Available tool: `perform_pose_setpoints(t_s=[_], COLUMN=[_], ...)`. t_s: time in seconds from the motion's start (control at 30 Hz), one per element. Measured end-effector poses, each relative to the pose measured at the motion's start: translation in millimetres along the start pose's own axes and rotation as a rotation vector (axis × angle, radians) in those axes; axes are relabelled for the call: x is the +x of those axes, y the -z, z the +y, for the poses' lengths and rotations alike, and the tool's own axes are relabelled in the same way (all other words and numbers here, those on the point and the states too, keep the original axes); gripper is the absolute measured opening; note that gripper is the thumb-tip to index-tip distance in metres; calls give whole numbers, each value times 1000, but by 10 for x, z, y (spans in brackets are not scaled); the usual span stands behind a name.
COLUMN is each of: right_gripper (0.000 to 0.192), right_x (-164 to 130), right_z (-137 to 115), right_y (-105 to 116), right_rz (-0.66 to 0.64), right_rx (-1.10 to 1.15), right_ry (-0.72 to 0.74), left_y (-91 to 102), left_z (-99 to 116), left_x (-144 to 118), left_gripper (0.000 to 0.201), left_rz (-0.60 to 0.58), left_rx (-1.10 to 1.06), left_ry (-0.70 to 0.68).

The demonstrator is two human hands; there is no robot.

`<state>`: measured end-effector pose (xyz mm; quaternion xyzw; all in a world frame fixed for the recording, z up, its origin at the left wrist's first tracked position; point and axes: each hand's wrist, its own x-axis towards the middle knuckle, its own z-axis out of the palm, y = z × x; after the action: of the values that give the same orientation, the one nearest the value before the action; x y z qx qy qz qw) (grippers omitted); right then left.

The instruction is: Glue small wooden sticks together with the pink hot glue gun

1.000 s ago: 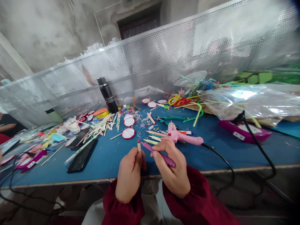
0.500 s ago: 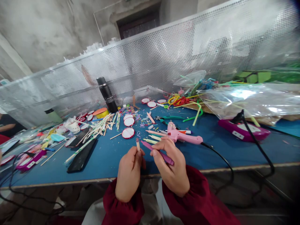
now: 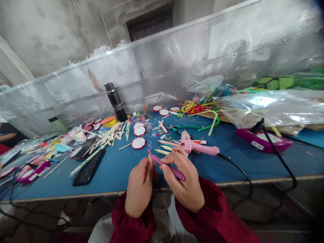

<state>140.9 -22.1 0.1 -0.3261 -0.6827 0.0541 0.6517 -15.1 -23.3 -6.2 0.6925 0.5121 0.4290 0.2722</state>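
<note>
Between thumb and finger, my left hand [image 3: 140, 189] pinches a short wooden stick [image 3: 150, 158] upright; its upper end is coloured pinkish purple. My right hand [image 3: 183, 179] grips a purple marker-like pen [image 3: 174, 171] like a writing tool, its tip at the coloured end of the stick. Both hands are just above the table's front edge. Beyond my right hand lie a pink glue gun [image 3: 199, 147] and several pale pens [image 3: 163, 152]. A round white disc with a red rim [image 3: 138, 143] lies beyond my left hand.
Green-handled pliers [image 3: 186, 127] lie behind the glue gun. A black bottle [image 3: 115, 101] stands by the perforated metal screen [image 3: 162, 67]. Wooden sticks [image 3: 115, 133] and a black phone [image 3: 88, 170] are at left. A purple power strip [image 3: 263, 141] with a cable and plastic bags [image 3: 273, 104] are at right.
My right hand has moved slightly left, bringing the purple pen's tip against the stick's coloured end. My left hand has stayed nearly still, holding the stick.
</note>
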Motion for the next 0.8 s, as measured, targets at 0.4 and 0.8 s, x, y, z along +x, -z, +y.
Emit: perform_pose_setpoints(t_s=[0.4, 0.8], right_gripper=[12, 13], right_x=[11, -1], right_z=[-21, -9], right_y=[9, -10], right_rz=[14, 71], right_rx=[-20, -10], right_ry=[-15, -37], left_y=[10, 25], left_z=[36, 50], left_x=[3, -9], left_gripper=[39, 41], left_rz=[0, -2], left_rx=[32, -19], left_ry=[1, 4])
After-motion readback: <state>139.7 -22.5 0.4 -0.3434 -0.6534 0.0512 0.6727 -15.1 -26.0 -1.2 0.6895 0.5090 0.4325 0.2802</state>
